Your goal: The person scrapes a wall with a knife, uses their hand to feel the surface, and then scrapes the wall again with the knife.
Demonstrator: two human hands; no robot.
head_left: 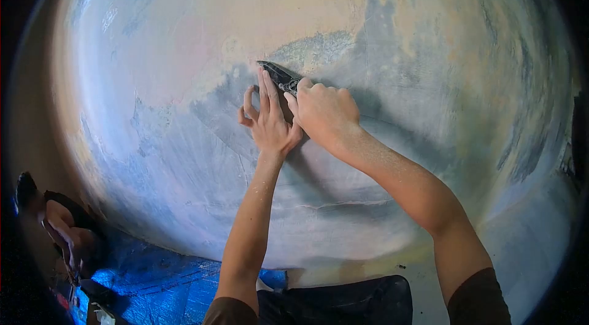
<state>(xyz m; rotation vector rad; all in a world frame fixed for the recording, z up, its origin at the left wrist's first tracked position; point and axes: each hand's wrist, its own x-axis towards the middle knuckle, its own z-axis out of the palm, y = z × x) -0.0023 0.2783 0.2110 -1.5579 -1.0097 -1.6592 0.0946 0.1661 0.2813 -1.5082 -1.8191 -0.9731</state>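
In the centre of the frame, the person's right hand point(329, 113) is closed in a fist around a dark, flat scraper point(277, 76), its pointed end lying against a broad wall point(153, 67). The left hand point(270, 126) is partly open, two fingers stretched straight along the scraper and two bent outward; it grips nothing, only touching the tool. The wall is mottled plaster, smooth in places and rough or flaky in others, clouded grey, blue, cream and pink. Pale dust speckles the forearms. Crinkled, shiny blue sheeting point(156, 282) spreads across the lower left, where another person point(67, 221) crouches.
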